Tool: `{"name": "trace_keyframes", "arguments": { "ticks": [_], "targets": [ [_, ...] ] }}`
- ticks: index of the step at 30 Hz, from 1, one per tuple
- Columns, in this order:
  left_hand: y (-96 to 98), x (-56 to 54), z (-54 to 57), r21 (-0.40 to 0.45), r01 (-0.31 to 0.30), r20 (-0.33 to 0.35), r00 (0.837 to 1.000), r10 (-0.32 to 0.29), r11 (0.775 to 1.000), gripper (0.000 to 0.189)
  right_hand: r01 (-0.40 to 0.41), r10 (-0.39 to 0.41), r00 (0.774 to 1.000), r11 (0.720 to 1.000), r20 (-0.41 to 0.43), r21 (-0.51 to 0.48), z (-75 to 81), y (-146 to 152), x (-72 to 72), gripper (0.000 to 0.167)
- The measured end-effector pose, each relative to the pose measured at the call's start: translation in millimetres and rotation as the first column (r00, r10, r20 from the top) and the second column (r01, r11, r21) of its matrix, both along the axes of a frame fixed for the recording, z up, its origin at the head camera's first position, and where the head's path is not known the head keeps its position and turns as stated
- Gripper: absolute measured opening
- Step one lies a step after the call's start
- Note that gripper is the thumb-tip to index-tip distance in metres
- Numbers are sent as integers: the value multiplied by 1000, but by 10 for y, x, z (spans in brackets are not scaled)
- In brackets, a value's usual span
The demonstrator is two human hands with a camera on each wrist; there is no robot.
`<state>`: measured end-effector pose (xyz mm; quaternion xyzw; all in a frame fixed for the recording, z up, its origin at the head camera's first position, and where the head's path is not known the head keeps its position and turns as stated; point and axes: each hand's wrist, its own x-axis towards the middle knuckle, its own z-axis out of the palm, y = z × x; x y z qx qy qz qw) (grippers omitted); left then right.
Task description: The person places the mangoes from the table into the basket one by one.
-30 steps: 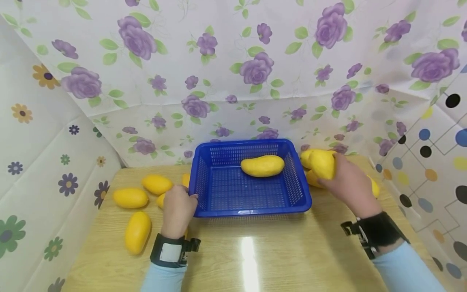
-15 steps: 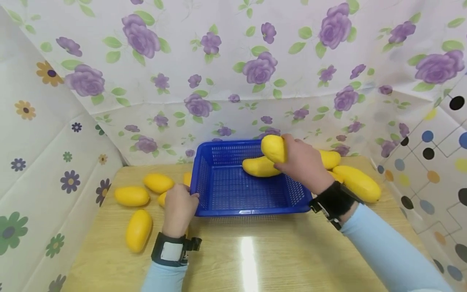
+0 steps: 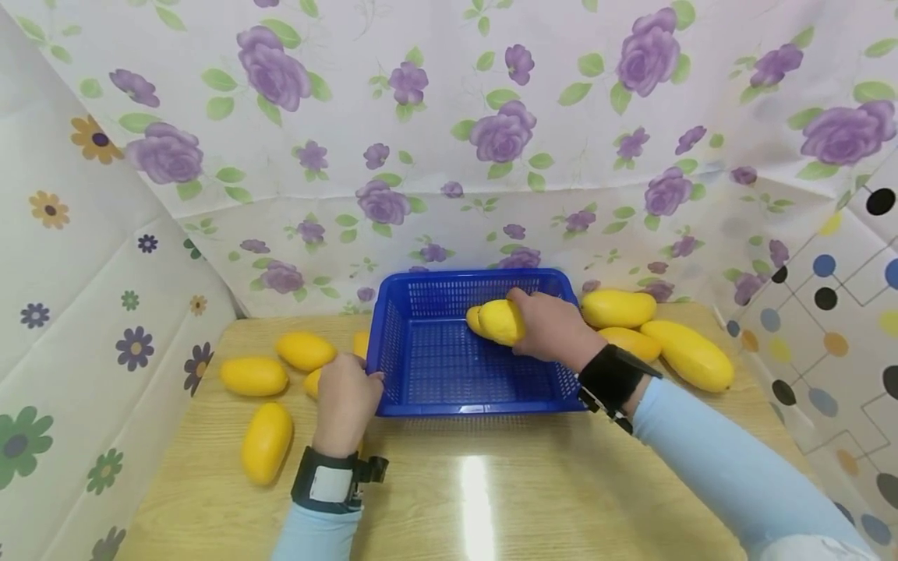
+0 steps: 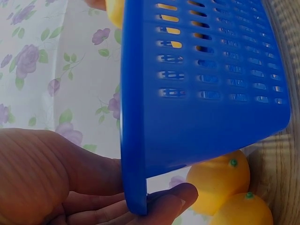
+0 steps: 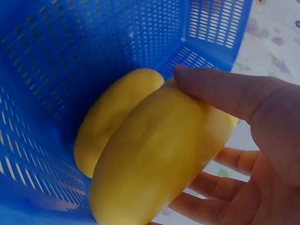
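Observation:
My right hand (image 3: 556, 329) grips a large yellow mango (image 5: 150, 154), thumb along one side and fingers along the other, inside the blue plastic basket (image 3: 477, 410). Another mango (image 5: 112, 112) lies on the basket floor beside and partly behind the held one. At the basket's left end my left hand (image 3: 348, 401) holds the rim. The left wrist view shows that hand's thumb (image 4: 89, 168) on one face of the rim and its fingers curled under the other.
Right of the basket lie several big mangoes (image 3: 687, 356). Several smaller yellow-orange fruits (image 3: 266, 444) sit on the wooden table (image 3: 421, 499) to the left, a few partly hidden by the left hand. Flowered cloth (image 3: 302, 195) hangs behind, with patterned sheets at both sides.
My right hand has carried the mango leftward from the pile at the right, over the basket's edge and down into the basket. The left hand has stayed on the rim.

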<state>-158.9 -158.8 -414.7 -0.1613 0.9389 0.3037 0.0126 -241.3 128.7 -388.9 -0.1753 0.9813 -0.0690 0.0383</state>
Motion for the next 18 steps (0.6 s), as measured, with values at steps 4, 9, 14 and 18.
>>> {"name": "trace_keyframes", "arguments": {
  "ticks": [4, 9, 14, 18],
  "targets": [
    [-3, 7, 17, -9, 1, 0, 1000, -1, 1000, 22, -33, 32, 999, 999, 18, 28, -37, -65, -6, 79],
    [-3, 9, 6, -19, -1, -5, 1000, 1, 1000, 22, -54, 52, 998, 997, 34, 63, -90, -121, -28, 77],
    [-6, 10, -14, -14, 2, -11, 1000, -2, 1000, 22, -57, 53, 998, 992, 41, 114, -144, -157, -41, 84],
    [-3, 9, -14, -12, 9, -23, 1000, -9, 1000, 21, -54, 44, 997, 988, 68, 145, -147, -177, -28, 88]
  ]
}}
